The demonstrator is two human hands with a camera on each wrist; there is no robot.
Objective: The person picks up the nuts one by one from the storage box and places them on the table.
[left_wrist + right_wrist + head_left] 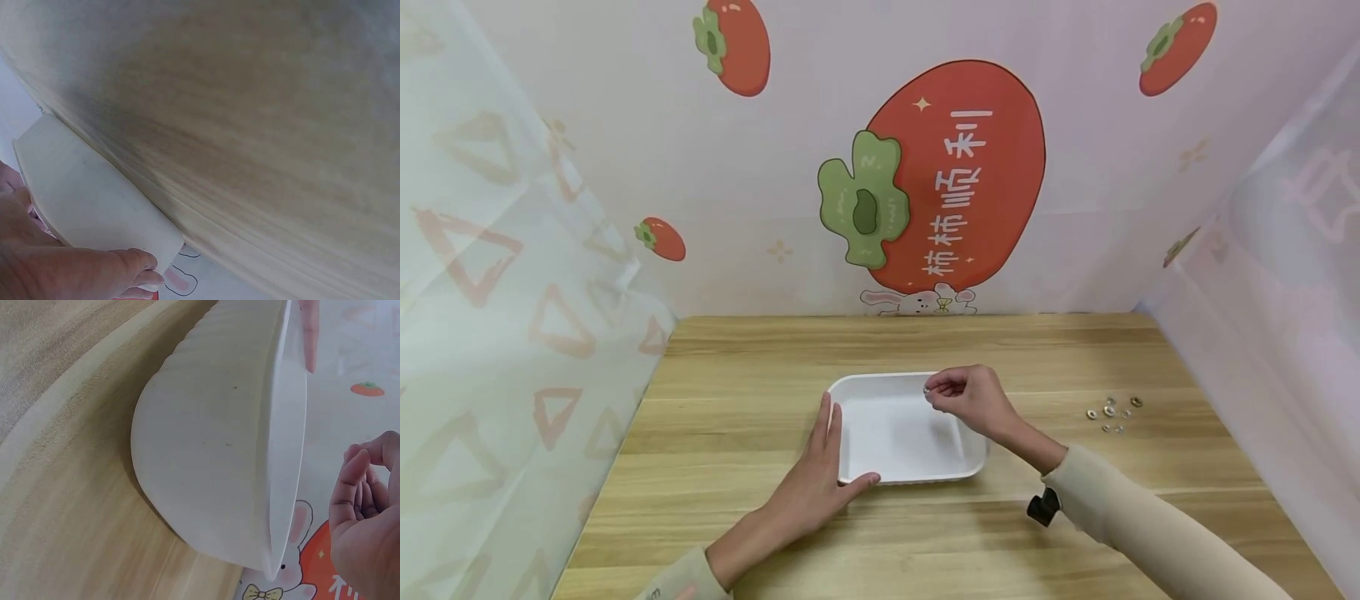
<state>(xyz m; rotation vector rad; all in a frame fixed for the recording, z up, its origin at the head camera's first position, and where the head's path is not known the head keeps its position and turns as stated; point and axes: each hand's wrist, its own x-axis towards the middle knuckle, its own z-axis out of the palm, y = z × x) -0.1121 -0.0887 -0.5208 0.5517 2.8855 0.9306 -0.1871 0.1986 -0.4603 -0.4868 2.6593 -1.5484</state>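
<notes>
A white rectangular tray (pixel 895 433) lies on the wooden table, and its outer wall (pixel 200 437) fills the middle of the right wrist view. My left hand (pixel 820 483) rests against its left end, with extended fingers along the left rim and the thumb at the near rim. Over the tray's far right part, my right hand (pixel 973 400) pinches a tiny silvery metal piece (pixel 927 391) between thumb and fingertips. That piece is too small to identify exactly. In the right wrist view the fingertips meet above the tray rim and hide what they hold.
Several small round metal pieces (pixel 1109 411), ring-like or nut-like, lie scattered on the table (pixel 730 433) right of the tray. Printed cloth walls (pixel 760 183) enclose the table at the back and both sides. A black device (pixel 1042 506) sits at the right wrist.
</notes>
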